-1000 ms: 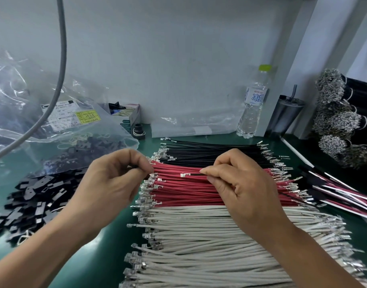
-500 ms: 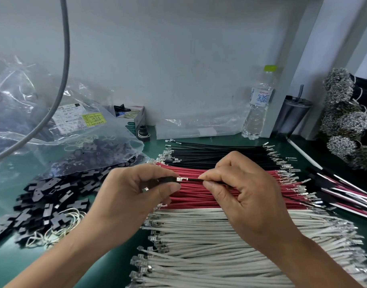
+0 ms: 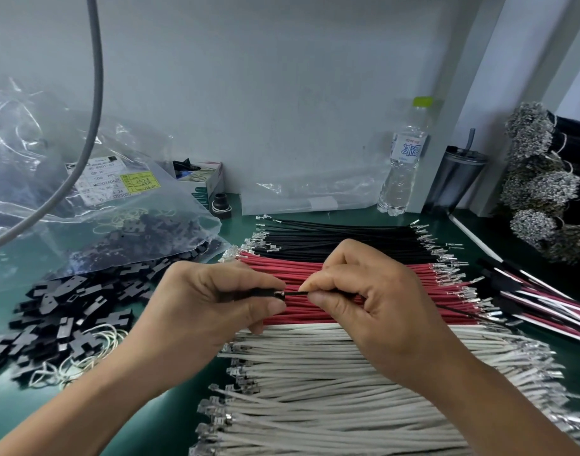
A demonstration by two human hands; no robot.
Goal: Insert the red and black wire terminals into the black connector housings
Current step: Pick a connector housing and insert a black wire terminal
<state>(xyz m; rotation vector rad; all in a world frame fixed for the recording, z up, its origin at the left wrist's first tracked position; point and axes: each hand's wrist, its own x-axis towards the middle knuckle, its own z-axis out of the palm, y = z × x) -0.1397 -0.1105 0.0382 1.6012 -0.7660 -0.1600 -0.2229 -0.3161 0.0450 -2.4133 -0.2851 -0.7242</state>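
with our left hand pinching the connector housing and right hand pinching the black wire, a skewed push could bend its terminal.

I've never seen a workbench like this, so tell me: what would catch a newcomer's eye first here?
First, the two hands at the centre: the left hand grips a small black connector housing while the right hand pinches a black wire leading into it. Beneath them lie neat bands of black wires, red wires and white wires. On the left sits a heap of black housings.
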